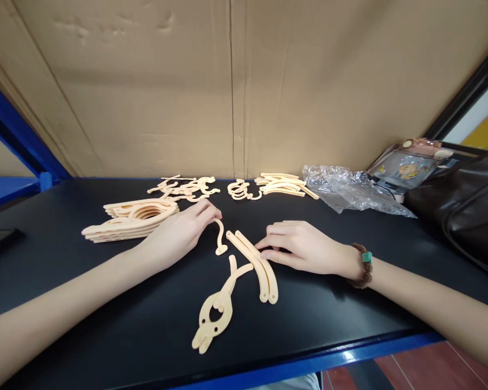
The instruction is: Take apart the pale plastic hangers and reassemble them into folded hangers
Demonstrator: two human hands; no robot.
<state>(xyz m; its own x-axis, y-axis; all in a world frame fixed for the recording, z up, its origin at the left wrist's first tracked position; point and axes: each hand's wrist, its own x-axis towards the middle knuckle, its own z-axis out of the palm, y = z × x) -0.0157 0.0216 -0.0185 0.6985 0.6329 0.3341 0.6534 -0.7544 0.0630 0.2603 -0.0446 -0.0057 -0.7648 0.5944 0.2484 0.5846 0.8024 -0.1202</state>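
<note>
My left hand (185, 230) pinches the upper end of a cream curved hook piece (220, 238), whose wider foot points down at the black table. On the right, my right hand (295, 246) has its fingertips against two long curved cream arms (260, 265) lying side by side; its fingers are bent and slightly apart, gripping nothing. In front of both hands lies a cream ring-shaped part with crossed ends (228, 303). Left of my left hand is a stack of flat cream pieces (124, 222), partly hidden by that hand.
Along the back of the black table (126, 319) are a pile of hooks (185, 188), a few round hooks (238, 189) and a pile of long arms (282, 184). Clear plastic bags (353, 189) and a dark leather bag (463, 200) are at right. Cardboard (146, 92) stands behind.
</note>
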